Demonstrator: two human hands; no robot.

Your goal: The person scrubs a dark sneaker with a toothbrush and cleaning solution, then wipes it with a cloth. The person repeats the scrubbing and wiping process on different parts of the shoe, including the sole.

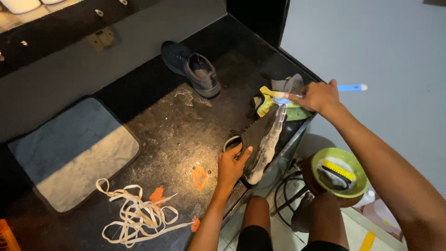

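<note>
The left hand grips a dark shoe near the middle of the frame, fingers wrapped round its heel end, thumb on the near side. The shoe lies on its side along the right edge of the dark table, its pale, soapy sole facing right and its toe pointing toward the upper right.

The right hand, right of centre and higher up, is closed on a blue brush. Its handle sticks out past the hand to the right, ending in a white tip, and its head meets the toe end of the sole. Just behind the toe lies a bundle of rags, yellow, green and grey, touching the shoe.

A second dark shoe stands upright at upper centre, well apart from the first. A grey mat lies at the left of the table, and a tangle of white laces lies at lower left, just below the mat. Orange spots mark the table near the left wrist.

At lower right, off the table, a green bowl rests on a dark stool. In it sits a scrub brush with yellow bristles. The person's knees show at the bottom edge.
</note>
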